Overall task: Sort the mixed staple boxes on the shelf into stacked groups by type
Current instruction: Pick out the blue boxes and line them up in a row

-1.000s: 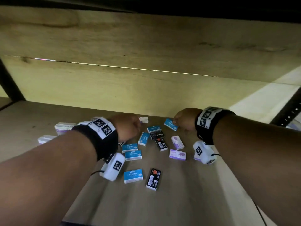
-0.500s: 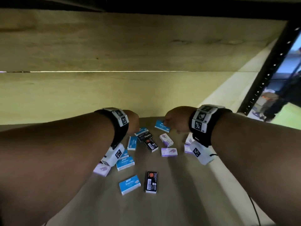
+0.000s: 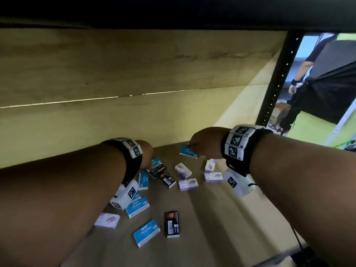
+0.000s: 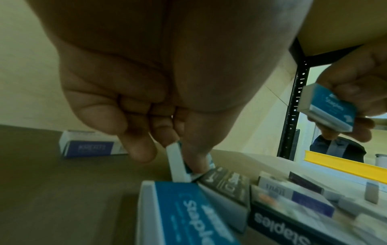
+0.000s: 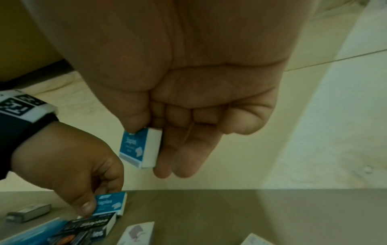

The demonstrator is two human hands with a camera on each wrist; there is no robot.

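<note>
Blue, black and purple-and-white staple boxes lie scattered on the brown shelf (image 3: 212, 228). My right hand (image 3: 199, 149) pinches one blue box (image 3: 188, 151) between thumb and fingers and holds it above the shelf; the right wrist view shows this blue box (image 5: 140, 147) clear of the surface. My left hand (image 3: 149, 161) reaches down at the back of the pile and pinches another blue box (image 5: 109, 203) that rests on the shelf, tilted on edge (image 4: 178, 162) against a black box (image 3: 162, 175). Its fingertips are hidden in the head view.
Loose blue boxes (image 3: 146, 233), a black box (image 3: 172, 224) and purple boxes (image 3: 188, 184) lie in front of the hands. The pale wooden back wall (image 3: 134, 116) stands close behind. A black upright post (image 3: 277, 79) marks the right end, with another person (image 3: 308, 74) beyond.
My right hand has lifted its blue box off the shelf. My left hand has shifted right onto the blue box by the black one. The head view has swung right.
</note>
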